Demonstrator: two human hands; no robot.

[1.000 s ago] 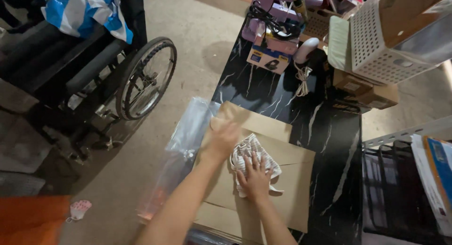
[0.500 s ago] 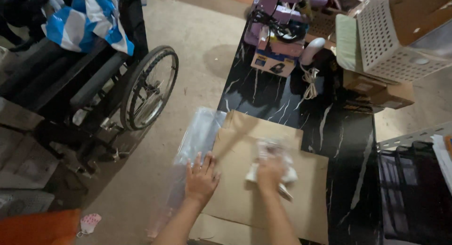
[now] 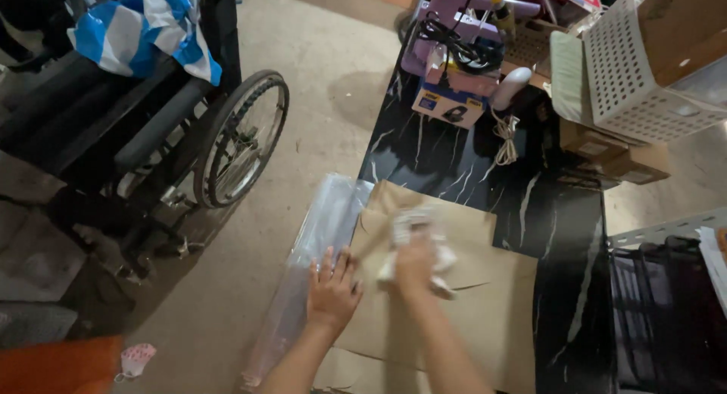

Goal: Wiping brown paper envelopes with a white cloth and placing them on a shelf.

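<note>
Brown cardboard (image 3: 462,303) lies flat across the near end of a black marble-look surface (image 3: 454,155) with white veins, and both hands are down on it. The left hand (image 3: 331,288) has its fingers spread out flat, not gripping anything, pressing right where the cardboard's left edge meets a long clear plastic sleeve (image 3: 310,265) that hangs along the side of the surface. The right hand (image 3: 415,267) is pretty blurred, but it's bunched around a crumpled white cloth with a reddish pattern (image 3: 424,246), which sits on the cardboard just right of the left hand, roughly mid-sheet. At the far end of the surface there's a purple machine (image 3: 454,23) with black cables, a small blue and white box (image 3: 448,106) just in front of it, and a loose white cord (image 3: 506,133) next to that. Off to the right is a white perforated plastic basket (image 3: 644,68) tipped on top of some cardboard boxes (image 3: 606,148). On the concrete floor to the left stands a black wheelchair (image 3: 174,129) with a blue and white striped cloth (image 3: 144,31) draped over the seat back.
</note>
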